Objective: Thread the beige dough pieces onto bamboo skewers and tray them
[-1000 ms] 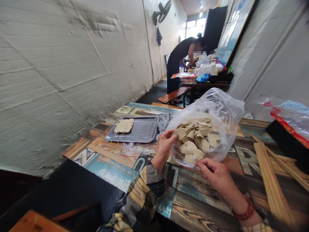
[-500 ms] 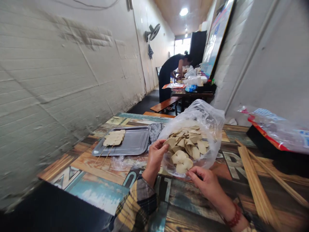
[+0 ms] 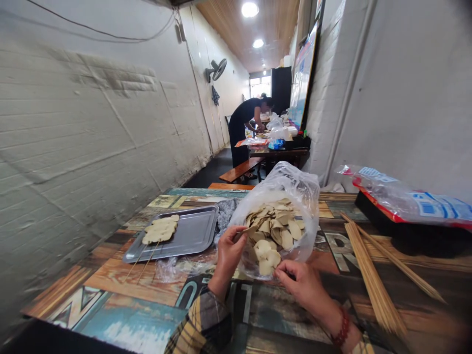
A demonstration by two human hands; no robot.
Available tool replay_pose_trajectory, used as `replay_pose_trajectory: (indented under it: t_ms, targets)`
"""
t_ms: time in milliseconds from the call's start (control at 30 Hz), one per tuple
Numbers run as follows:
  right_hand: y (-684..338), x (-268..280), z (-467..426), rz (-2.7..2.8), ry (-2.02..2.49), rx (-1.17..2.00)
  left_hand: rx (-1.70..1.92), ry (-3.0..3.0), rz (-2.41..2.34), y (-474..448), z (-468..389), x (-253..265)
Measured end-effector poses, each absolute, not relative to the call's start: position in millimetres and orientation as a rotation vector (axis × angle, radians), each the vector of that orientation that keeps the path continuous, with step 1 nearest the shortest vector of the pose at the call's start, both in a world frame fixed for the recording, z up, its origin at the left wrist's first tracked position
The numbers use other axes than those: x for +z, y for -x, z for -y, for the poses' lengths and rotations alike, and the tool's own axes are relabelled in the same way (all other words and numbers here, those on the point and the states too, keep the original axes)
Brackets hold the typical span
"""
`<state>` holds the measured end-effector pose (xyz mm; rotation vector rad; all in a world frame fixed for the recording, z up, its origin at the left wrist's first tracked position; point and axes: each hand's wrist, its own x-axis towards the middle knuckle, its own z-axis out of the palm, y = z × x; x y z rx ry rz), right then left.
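Observation:
Pinched between the thumb and fingers of my left hand (image 3: 229,253) is a thin pale beige slice (image 3: 250,230), seen nearly edge-on at the bag's left side. My right hand (image 3: 304,281) is closed at the bag's front edge, gripping the end of a skewer that its fingers mostly hide. A few overlapping round slices (image 3: 266,258) sit at the tip of that hand, apparently threaded on the skewer. Behind them, a clear plastic bag (image 3: 308,189) stands open and holds a heap of similar slices (image 3: 275,216).
On the left, a metal tray (image 3: 197,228) carries skewered slices (image 3: 161,229). Loose bamboo skewers (image 3: 372,280) lie to the right, near a black container (image 3: 376,211) topped with plastic packaging (image 3: 424,199). A person (image 3: 243,123) bends over a farther table.
The view has shifted, so the table items appear farther left. The slice in my left hand has turned from nearly face-on to nearly edge-on. My right hand keeps its grip.

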<state>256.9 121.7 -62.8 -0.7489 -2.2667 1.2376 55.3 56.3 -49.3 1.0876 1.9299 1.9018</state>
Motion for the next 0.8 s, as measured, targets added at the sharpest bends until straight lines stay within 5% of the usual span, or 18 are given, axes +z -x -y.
replay_pose_trajectory:
  t_ms: [800]
  targets:
    - [-256.0,-65.0,-122.7,2.264,0.696,1.185,1.868,-0.958,-1.813,-64.0,-56.1,-43.7]
